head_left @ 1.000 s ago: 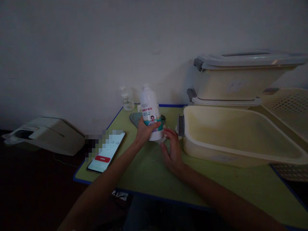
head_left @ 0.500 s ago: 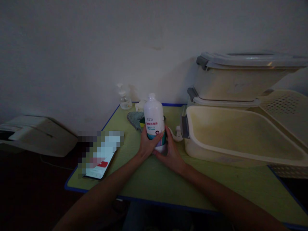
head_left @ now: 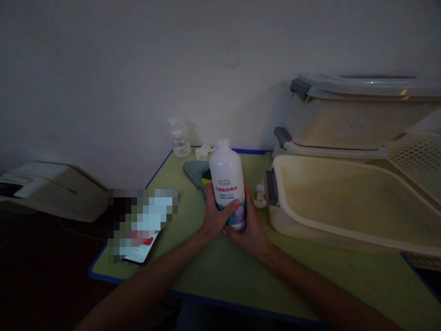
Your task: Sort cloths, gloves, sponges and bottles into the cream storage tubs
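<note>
A white disinfectant bottle (head_left: 226,170) with a printed label and no cap on its neck is held between both hands, tilted slightly. My left hand (head_left: 217,214) is wrapped round its lower left side, the thumb lying across the label. Round the lower right side and base, my right hand (head_left: 251,232) is closed on it too. Right of the bottle, a white pump head (head_left: 260,195) lies on the table beside the open bin. Behind the bottle are a grey mesh cloth (head_left: 196,172) and a green and yellow sponge (head_left: 206,177), both partly hidden.
On the green table (head_left: 220,271) a lit phone (head_left: 139,250), partly blurred out, lies at left. A small clear pump bottle (head_left: 181,146) and crumpled white tissue (head_left: 204,151) are at the back. An open cream bin (head_left: 303,227) and a lidded bin (head_left: 351,119) fill the right.
The bottle, in both hands, has come a little nearer and tilted slightly. The whole view has shifted a little. Both hands keep their grip.
</note>
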A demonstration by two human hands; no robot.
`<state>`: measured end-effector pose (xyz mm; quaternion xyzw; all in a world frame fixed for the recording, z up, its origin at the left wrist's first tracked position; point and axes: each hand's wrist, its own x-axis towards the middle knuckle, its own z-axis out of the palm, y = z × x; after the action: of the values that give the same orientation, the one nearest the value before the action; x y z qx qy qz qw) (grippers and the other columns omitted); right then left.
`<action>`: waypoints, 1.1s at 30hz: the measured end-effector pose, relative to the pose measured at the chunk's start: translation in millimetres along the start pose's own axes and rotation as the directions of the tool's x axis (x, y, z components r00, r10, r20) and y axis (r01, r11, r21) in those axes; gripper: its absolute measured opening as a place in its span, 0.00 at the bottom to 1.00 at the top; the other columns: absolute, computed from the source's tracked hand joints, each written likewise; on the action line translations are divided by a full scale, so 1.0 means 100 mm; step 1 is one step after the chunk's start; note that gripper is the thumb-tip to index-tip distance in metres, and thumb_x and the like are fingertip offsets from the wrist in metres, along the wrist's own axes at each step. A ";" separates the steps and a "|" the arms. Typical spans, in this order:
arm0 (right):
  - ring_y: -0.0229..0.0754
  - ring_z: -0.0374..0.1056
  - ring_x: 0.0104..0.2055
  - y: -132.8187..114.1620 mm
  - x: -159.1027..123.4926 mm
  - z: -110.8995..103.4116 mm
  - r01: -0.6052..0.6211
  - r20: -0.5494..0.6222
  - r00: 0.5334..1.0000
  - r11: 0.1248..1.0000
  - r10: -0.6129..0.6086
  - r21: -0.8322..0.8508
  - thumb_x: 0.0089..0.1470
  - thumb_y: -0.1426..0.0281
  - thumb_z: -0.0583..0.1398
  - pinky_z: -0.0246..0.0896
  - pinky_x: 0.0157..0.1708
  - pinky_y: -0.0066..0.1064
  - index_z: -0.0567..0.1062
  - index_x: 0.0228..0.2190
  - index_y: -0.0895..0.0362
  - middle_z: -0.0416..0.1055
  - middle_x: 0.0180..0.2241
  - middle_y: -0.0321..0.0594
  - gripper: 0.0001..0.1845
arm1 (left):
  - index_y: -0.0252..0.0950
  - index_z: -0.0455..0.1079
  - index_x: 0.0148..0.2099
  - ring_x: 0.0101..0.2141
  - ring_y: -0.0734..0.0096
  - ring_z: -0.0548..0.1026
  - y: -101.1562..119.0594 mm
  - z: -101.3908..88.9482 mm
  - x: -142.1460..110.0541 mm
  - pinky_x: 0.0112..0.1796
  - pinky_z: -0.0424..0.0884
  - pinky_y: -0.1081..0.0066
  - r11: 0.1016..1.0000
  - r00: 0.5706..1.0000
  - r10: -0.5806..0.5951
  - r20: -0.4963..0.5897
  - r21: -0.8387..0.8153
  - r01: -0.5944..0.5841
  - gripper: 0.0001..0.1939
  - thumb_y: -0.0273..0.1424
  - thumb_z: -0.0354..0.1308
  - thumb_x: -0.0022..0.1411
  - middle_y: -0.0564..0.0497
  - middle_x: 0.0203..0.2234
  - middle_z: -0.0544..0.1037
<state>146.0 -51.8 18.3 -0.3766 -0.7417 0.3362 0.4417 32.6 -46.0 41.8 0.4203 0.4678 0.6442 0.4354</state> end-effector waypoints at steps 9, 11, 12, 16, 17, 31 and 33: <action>0.51 0.48 0.63 -0.03 0.04 -0.02 -0.092 0.026 0.996 0.989 0.089 0.118 0.42 0.69 0.61 0.48 0.59 0.51 0.40 0.60 0.53 0.47 0.62 0.51 0.49 | 0.37 0.62 0.40 0.29 0.71 0.73 -0.01 -0.01 0.06 0.29 0.71 0.72 0.992 0.996 -0.078 0.043 -0.094 0.081 0.27 0.35 0.68 0.37 0.54 0.30 0.74; 0.51 0.52 0.61 -0.04 0.06 -0.04 -0.105 0.033 0.994 0.986 0.101 0.132 0.42 0.69 0.61 0.52 0.58 0.50 0.41 0.60 0.53 0.50 0.61 0.51 0.49 | 0.37 0.63 0.41 0.29 0.72 0.73 -0.03 -0.01 0.08 0.29 0.71 0.73 0.991 0.994 -0.067 0.082 -0.112 0.076 0.26 0.36 0.68 0.39 0.54 0.30 0.74; 0.51 0.54 0.60 -0.05 0.08 -0.05 -0.110 0.034 0.994 0.985 0.106 0.133 0.42 0.69 0.61 0.53 0.57 0.50 0.41 0.60 0.53 0.51 0.60 0.51 0.49 | 0.37 0.63 0.41 0.29 0.72 0.73 -0.05 -0.01 0.09 0.29 0.71 0.72 0.991 0.994 -0.051 0.092 -0.116 0.062 0.26 0.36 0.68 0.39 0.54 0.30 0.74; 0.51 0.55 0.60 -0.07 0.11 -0.08 -0.102 0.023 0.995 0.986 0.100 0.128 0.41 0.68 0.61 0.52 0.57 0.50 0.45 0.59 0.54 0.52 0.59 0.51 0.47 | 0.37 0.64 0.40 0.30 0.72 0.73 -0.07 -0.01 0.11 0.29 0.71 0.72 0.994 0.997 0.001 0.072 -0.107 0.007 0.25 0.35 0.68 0.39 0.54 0.30 0.74; 0.51 0.54 0.60 -0.07 0.11 -0.08 -0.096 0.019 0.995 0.987 0.095 0.128 0.41 0.68 0.61 0.52 0.58 0.50 0.46 0.59 0.54 0.52 0.59 0.50 0.46 | 0.37 0.63 0.40 0.28 0.72 0.73 -0.07 0.00 0.11 0.28 0.71 0.73 0.995 0.998 -0.003 0.062 -0.102 0.009 0.25 0.35 0.68 0.39 0.54 0.29 0.74; 0.51 0.58 0.57 -0.05 0.11 -0.06 -0.087 0.027 0.996 0.976 0.084 0.197 0.40 0.70 0.61 0.55 0.56 0.50 0.48 0.58 0.52 0.56 0.57 0.49 0.46 | 0.36 0.63 0.39 0.28 0.72 0.72 -0.06 0.05 0.07 0.28 0.72 0.73 0.992 0.998 0.070 0.002 -0.108 -0.069 0.23 0.36 0.67 0.40 0.54 0.27 0.73; 0.50 0.59 0.56 -0.05 0.10 -0.05 -0.093 0.033 0.996 0.972 0.088 0.215 0.40 0.70 0.61 0.56 0.55 0.49 0.47 0.58 0.51 0.56 0.56 0.48 0.46 | 0.36 0.63 0.39 0.28 0.72 0.72 -0.07 0.05 0.07 0.28 0.72 0.73 0.991 0.997 0.072 0.010 -0.116 -0.071 0.24 0.36 0.67 0.41 0.54 0.28 0.73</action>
<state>146.4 -44.4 28.5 -0.3558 -0.6879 0.4388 0.4556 36.4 -37.3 36.5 0.4156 0.4113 0.6823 0.4388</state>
